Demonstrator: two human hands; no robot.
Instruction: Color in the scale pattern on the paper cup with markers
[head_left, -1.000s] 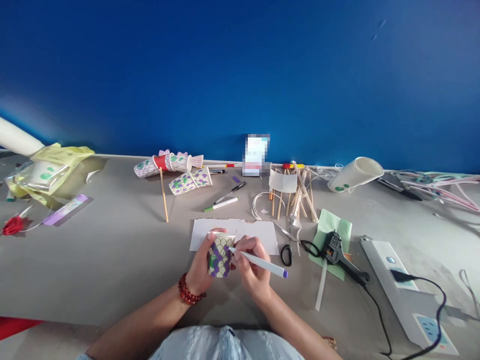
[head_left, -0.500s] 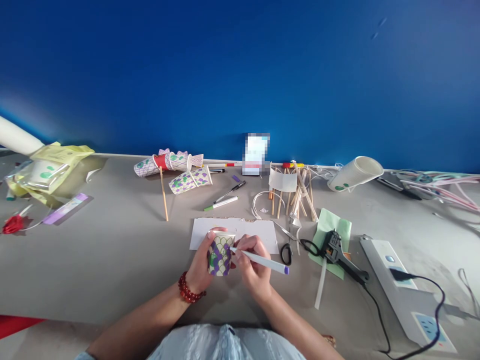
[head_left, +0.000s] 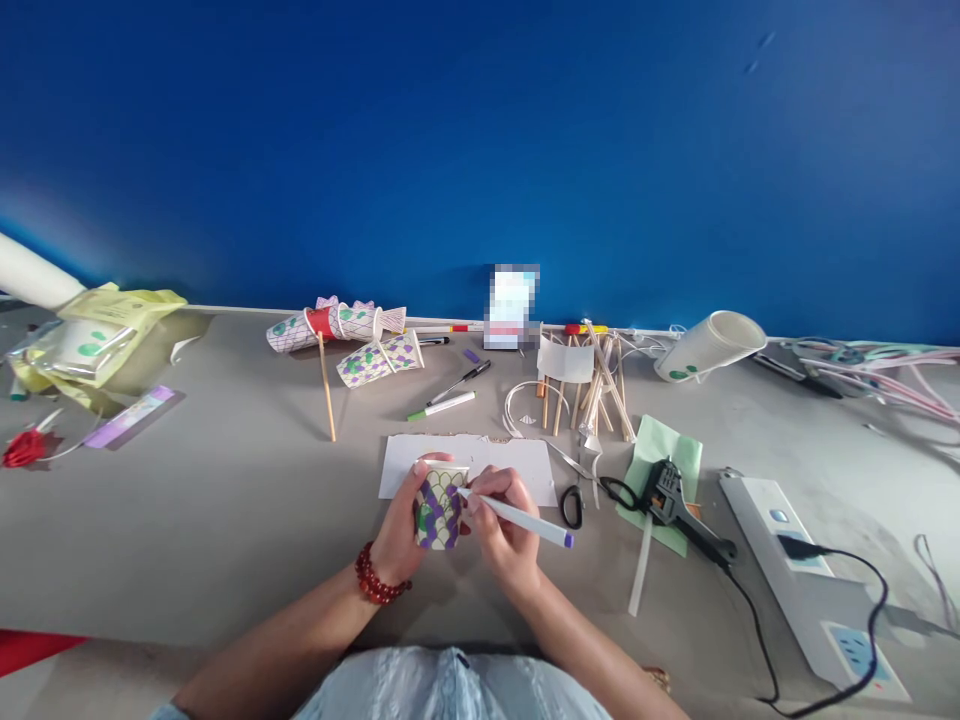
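Note:
My left hand (head_left: pixel 399 520) is wrapped round a paper cup (head_left: pixel 440 512) with a scale pattern, partly coloured purple and green. In my right hand (head_left: pixel 508 530) is a white marker (head_left: pixel 534 524) with a purple end, its tip at the upper right side of the cup. Both hands are over the near part of a white sheet of card (head_left: pixel 525 470) with a ragged far edge. Beyond it lie a green-tipped marker (head_left: pixel 442 405) and a black pen (head_left: pixel 459 380). A second scale-patterned cup piece (head_left: pixel 382 360) rests farther back on the left.
A fish-like cup figure (head_left: pixel 322 328) with a stick stands at the back. Scissors (head_left: pixel 572 507), a glue gun (head_left: pixel 679 505) on green paper and a power strip (head_left: pixel 780 540) with a cable lie right. Wooden sticks (head_left: pixel 600 390), a phone (head_left: pixel 510 310) and a tall paper cup (head_left: pixel 709 347) are behind.
The marker's tip has shifted slightly left and up across the cup. My left hand still holds the cup in nearly the same place.

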